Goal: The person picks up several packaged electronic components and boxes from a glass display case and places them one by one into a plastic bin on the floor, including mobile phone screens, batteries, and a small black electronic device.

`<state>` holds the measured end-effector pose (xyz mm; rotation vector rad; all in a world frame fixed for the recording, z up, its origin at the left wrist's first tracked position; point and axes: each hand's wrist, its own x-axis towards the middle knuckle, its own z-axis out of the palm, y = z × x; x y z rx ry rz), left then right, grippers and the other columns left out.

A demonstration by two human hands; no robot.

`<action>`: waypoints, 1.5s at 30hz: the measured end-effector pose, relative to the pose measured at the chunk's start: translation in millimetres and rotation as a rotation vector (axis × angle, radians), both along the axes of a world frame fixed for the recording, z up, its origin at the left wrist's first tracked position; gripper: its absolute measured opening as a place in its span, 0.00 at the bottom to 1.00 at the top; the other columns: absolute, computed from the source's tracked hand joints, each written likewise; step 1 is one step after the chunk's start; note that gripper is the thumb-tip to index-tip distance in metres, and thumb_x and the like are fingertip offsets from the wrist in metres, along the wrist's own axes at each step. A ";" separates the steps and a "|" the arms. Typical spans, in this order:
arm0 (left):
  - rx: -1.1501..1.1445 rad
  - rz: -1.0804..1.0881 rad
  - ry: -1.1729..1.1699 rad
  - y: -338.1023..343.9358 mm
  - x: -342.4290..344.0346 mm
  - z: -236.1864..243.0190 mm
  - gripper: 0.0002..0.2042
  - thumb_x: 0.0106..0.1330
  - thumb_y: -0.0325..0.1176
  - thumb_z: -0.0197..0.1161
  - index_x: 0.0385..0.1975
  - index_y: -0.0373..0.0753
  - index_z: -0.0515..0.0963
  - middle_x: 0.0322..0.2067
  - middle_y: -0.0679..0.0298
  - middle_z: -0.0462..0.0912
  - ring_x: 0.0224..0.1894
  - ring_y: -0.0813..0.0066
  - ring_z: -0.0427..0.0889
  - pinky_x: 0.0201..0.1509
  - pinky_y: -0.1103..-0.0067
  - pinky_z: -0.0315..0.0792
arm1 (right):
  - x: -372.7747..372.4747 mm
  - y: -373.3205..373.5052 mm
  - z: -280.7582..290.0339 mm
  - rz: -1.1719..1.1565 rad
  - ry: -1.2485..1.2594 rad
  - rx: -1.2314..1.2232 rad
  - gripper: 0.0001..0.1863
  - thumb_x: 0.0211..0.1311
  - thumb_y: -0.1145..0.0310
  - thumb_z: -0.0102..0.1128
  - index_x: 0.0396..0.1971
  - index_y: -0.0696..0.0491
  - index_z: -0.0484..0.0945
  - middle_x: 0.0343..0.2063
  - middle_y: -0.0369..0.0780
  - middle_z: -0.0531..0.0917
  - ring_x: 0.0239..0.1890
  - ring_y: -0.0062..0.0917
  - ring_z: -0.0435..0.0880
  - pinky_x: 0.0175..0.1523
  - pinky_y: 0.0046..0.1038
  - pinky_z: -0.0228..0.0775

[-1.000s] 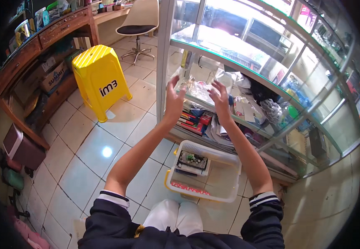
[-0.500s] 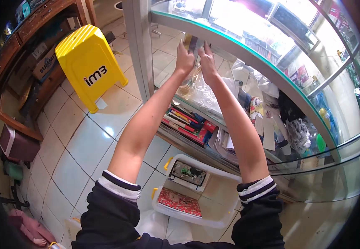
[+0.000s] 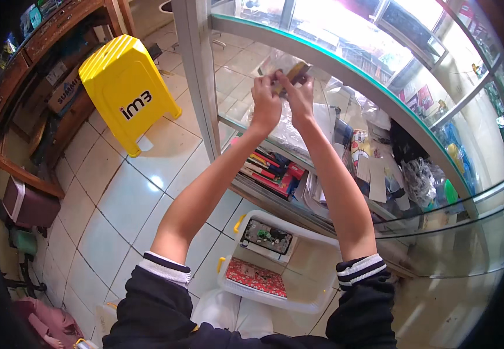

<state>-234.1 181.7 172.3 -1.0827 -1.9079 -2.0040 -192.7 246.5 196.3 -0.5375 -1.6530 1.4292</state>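
Note:
My left hand (image 3: 266, 103) and my right hand (image 3: 300, 99) reach far forward inside the glass display case (image 3: 202, 75). Fingers of both are closed around a small yellow-and-dark packet (image 3: 296, 72), which is tilted, with clear wrapping at its far side. What kind of packet it is cannot be made out. Just under my wrists, crumpled clear plastic (image 3: 284, 127) lies on the upper glass shelf. Red and black books or boxes (image 3: 269, 171) fill the level below, beside a stack of papers (image 3: 315, 195).
A clear plastic bin (image 3: 316, 276) holds a dark panel with green pieces (image 3: 266, 234) and a red floral notebook (image 3: 256, 279). To the left stands a yellow plastic stool (image 3: 127, 87) on the tiled floor. Plastic bags (image 3: 419, 183) crowd the case's right side.
Both hands have drawn slightly nearer, and the packet has been turned so more of its yellow side and clear wrapping show. The view has shifted a little.

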 end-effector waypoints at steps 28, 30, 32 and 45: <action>-0.289 -0.893 -0.090 -242.5 188.8 30.4 0.27 0.42 0.28 0.67 0.43 0.38 0.61 0.37 0.63 0.71 0.42 0.78 0.70 0.44 0.79 0.67 | 339.4 -213.4 6.1 0.381 -0.337 -0.128 0.37 0.41 0.65 0.63 0.52 0.52 0.54 0.47 0.38 0.65 0.50 0.27 0.63 0.54 0.28 0.55; -0.275 -0.854 -0.096 -248.4 192.7 2.7 0.27 0.41 0.27 0.67 0.42 0.38 0.61 0.37 0.63 0.71 0.41 0.78 0.70 0.43 0.81 0.68 | 340.2 -223.3 2.8 0.377 -0.287 -0.088 0.38 0.39 0.65 0.65 0.52 0.50 0.55 0.46 0.39 0.66 0.51 0.28 0.62 0.54 0.29 0.55; -0.402 -0.829 -0.067 -249.9 196.7 -24.5 0.26 0.42 0.27 0.66 0.41 0.36 0.61 0.36 0.64 0.71 0.39 0.78 0.71 0.39 0.81 0.69 | 343.3 -220.2 -27.9 0.325 -0.324 0.038 0.34 0.40 0.67 0.63 0.50 0.49 0.58 0.46 0.40 0.66 0.51 0.24 0.62 0.54 0.30 0.55; -1.043 -0.845 0.498 -242.8 180.8 -166.8 0.24 0.34 0.29 0.65 0.34 0.37 0.63 0.31 0.57 0.70 0.37 0.62 0.70 0.39 0.73 0.68 | 305.0 -229.6 -208.9 0.330 -0.715 0.268 0.31 0.33 0.73 0.62 0.42 0.59 0.59 0.38 0.49 0.68 0.42 0.42 0.68 0.46 0.33 0.62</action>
